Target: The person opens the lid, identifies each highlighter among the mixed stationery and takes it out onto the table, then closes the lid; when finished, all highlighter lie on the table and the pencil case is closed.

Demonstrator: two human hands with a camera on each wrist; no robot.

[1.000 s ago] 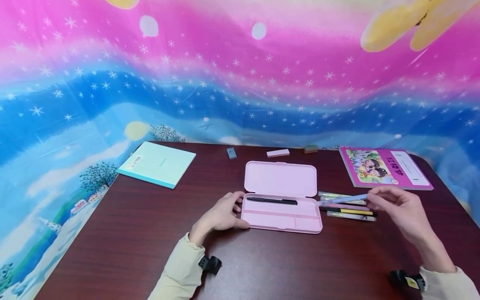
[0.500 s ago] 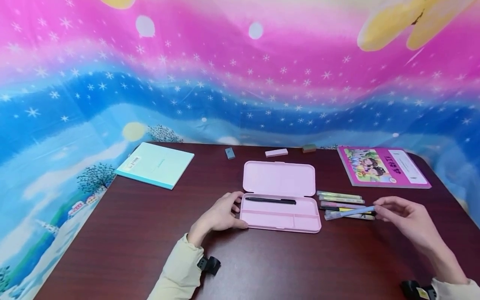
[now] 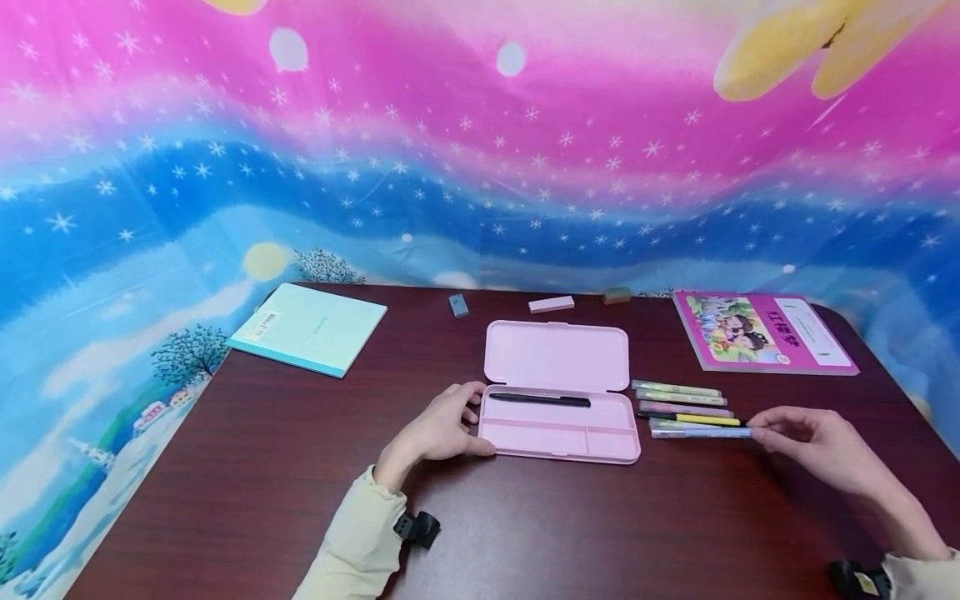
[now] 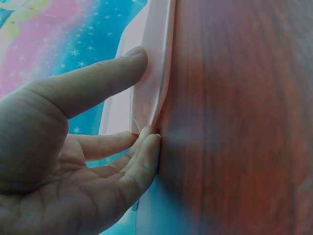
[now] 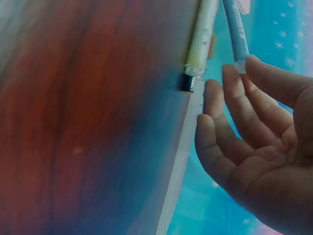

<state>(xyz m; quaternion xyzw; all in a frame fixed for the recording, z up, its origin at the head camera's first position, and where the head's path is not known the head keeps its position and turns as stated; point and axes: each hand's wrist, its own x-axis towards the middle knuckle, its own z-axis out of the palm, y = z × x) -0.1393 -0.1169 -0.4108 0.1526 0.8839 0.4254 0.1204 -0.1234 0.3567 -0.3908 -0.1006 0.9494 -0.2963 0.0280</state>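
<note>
An open pink pencil case (image 3: 557, 357) lies mid-table, its lid folded back, with a black pen (image 3: 540, 400) in the rear compartment. At the case's left end, my left hand (image 3: 438, 425) grips it; in the left wrist view the thumb lies along the front wall and the fingers curl at the corner. My right hand (image 3: 821, 446) pinches the end of a blue pen (image 3: 712, 432) between thumb and fingertip. That pen overlaps a pale pen at the near side of a row of several pens, among them a yellow-and-black pen (image 3: 705, 419).
A mint notebook (image 3: 311, 332) lies at the back left and a magenta book (image 3: 765, 333) at the back right. Along the far edge sit a blue eraser (image 3: 459, 306), a pale pink eraser (image 3: 551, 305) and a greenish block (image 3: 617, 295). A patterned cloth hangs behind.
My right hand has carried the blue pen from over the far pens toward me and lowered it to the near side of the row. The left hand has stayed on the case.
</note>
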